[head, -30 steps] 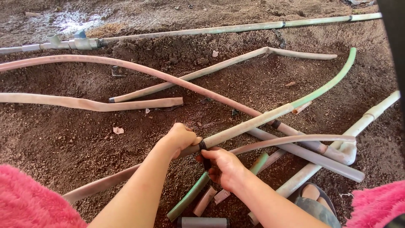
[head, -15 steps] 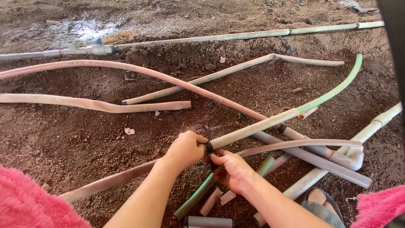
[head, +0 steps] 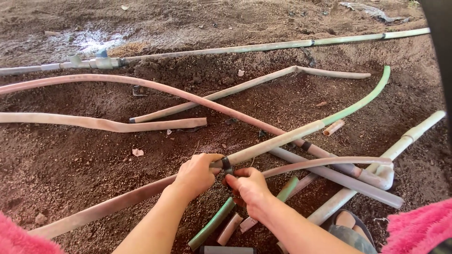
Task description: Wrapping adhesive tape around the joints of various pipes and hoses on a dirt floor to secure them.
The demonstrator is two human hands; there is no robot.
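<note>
two hands are meeting over the soil: the left hand point(head: 197, 173) is closing firmly around the dirty pipe's point(head: 278, 141) end, steadying it, while the right hand point(head: 249, 186) is pinching the black coupling point(head: 227, 164) there.

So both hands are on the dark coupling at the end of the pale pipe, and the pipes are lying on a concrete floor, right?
Not concrete. The head view shows the pipes lying on loose brown soil. The rest holds: left hand and right hand meet at the dark coupling on the end of the pale pipe.
</note>
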